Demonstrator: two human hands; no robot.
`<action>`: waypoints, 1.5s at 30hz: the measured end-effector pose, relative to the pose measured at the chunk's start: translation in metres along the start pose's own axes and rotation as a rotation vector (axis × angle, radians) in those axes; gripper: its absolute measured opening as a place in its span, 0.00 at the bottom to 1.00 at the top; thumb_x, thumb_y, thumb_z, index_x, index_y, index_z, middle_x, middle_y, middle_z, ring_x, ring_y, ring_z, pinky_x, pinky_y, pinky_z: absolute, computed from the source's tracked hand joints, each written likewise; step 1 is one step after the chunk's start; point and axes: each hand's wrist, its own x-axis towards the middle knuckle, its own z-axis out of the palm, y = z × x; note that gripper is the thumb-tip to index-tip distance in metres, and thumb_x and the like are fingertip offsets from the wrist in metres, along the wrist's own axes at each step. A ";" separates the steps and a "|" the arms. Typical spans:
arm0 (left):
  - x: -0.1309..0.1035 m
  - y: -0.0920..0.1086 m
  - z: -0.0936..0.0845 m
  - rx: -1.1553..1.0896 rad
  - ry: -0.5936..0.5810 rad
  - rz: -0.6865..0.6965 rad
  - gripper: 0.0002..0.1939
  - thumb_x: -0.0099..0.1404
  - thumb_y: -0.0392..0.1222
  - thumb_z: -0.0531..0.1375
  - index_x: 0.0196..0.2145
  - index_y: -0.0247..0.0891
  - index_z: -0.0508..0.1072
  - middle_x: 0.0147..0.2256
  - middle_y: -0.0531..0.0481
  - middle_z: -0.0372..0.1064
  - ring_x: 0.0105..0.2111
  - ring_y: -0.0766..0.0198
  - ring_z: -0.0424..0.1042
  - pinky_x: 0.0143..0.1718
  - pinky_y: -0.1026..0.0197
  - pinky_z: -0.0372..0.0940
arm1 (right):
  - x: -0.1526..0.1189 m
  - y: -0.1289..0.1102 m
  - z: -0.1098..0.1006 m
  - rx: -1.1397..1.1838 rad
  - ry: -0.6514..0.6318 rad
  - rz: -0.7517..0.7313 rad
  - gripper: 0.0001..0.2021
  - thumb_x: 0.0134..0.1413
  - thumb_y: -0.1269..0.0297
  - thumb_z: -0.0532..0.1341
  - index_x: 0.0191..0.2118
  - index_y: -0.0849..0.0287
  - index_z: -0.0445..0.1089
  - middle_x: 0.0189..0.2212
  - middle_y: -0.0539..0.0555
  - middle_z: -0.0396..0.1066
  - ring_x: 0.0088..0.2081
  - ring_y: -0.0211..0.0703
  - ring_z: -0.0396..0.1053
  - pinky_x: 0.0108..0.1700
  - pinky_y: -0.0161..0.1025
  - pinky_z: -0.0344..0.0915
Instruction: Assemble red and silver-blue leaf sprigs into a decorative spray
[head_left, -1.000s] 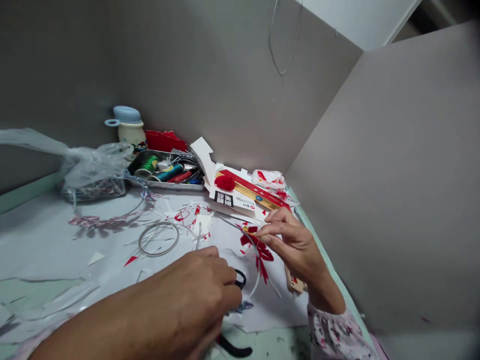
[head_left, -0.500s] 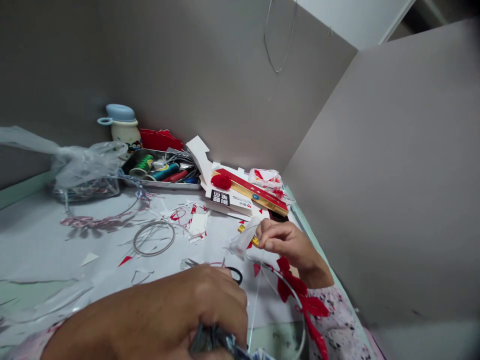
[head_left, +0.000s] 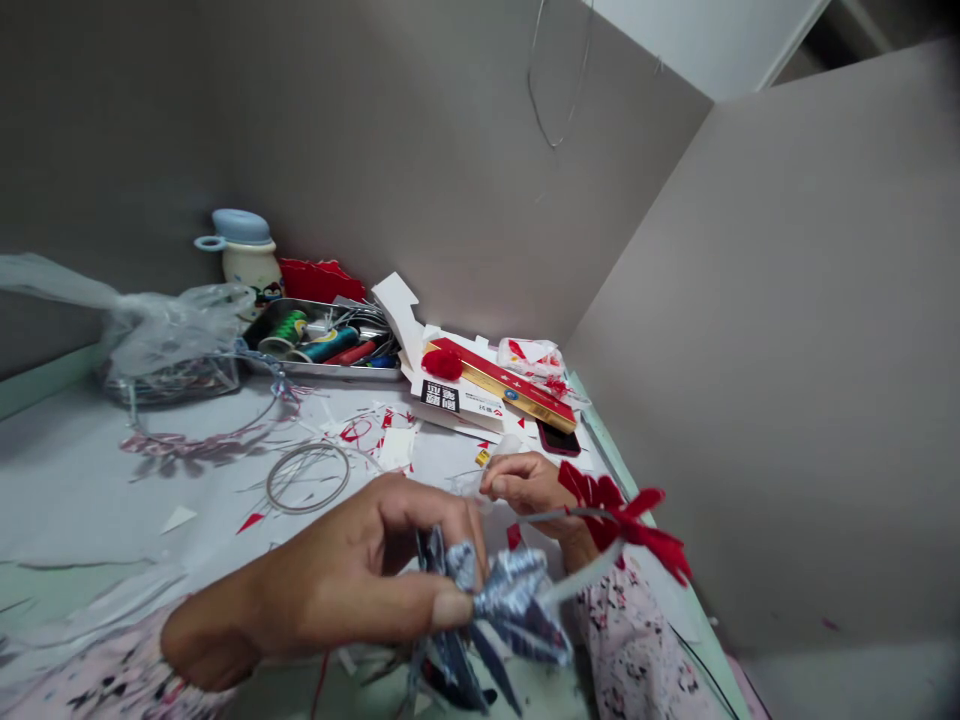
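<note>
My left hand pinches a wire hoop between thumb and fingers, right where blue patterned fabric leaves are gathered on it. Red fabric leaves sit on the hoop's far right side, in front of my right wrist. Beyond the hoop, my right hand has its thumb and fingertips pressed together beside a translucent white strip. What lies between those fingertips is too small to tell. A bit of yellow measuring tape shows next to them. Below the blue leaves, a dark object is mostly covered.
A coiled wire ring and another decorated hoop lie left. Behind stand a metal tray of thread spools, a bottle, a tied plastic bag, a white box and a phone. Walls close off the back and right.
My left hand has lifted and turned the hoop, bringing the blue leaves into view and the red leaves upward. My right hand has shifted slightly left. The phone is now less covered.
</note>
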 end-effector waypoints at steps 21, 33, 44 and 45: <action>0.018 0.010 -0.039 -0.386 0.858 0.149 0.05 0.52 0.31 0.66 0.30 0.33 0.76 0.28 0.52 0.73 0.29 0.68 0.70 0.31 0.68 0.65 | -0.010 -0.036 0.020 0.007 0.164 0.093 0.07 0.50 0.58 0.68 0.31 0.55 0.79 0.29 0.50 0.73 0.29 0.36 0.61 0.35 0.37 0.57; 0.005 0.007 -0.055 0.482 0.831 0.009 0.08 0.61 0.45 0.63 0.29 0.38 0.75 0.27 0.55 0.69 0.28 0.66 0.65 0.31 0.65 0.56 | -0.033 -0.066 -0.001 -0.068 0.430 0.021 0.07 0.48 0.57 0.68 0.31 0.54 0.79 0.26 0.50 0.70 0.30 0.39 0.58 0.36 0.38 0.55; 0.004 0.015 -0.047 0.797 0.787 0.002 0.10 0.63 0.44 0.59 0.26 0.37 0.73 0.24 0.55 0.64 0.25 0.67 0.59 0.26 0.65 0.51 | -0.043 -0.068 -0.009 -0.172 0.436 0.010 0.09 0.49 0.55 0.68 0.30 0.54 0.78 0.28 0.51 0.71 0.32 0.42 0.62 0.36 0.40 0.57; 0.004 0.016 -0.046 0.849 0.798 0.000 0.11 0.63 0.43 0.59 0.25 0.38 0.72 0.23 0.56 0.64 0.24 0.67 0.59 0.25 0.65 0.50 | -0.045 -0.071 -0.007 -0.181 0.425 0.012 0.09 0.49 0.55 0.68 0.30 0.54 0.78 0.28 0.51 0.72 0.32 0.42 0.63 0.35 0.39 0.58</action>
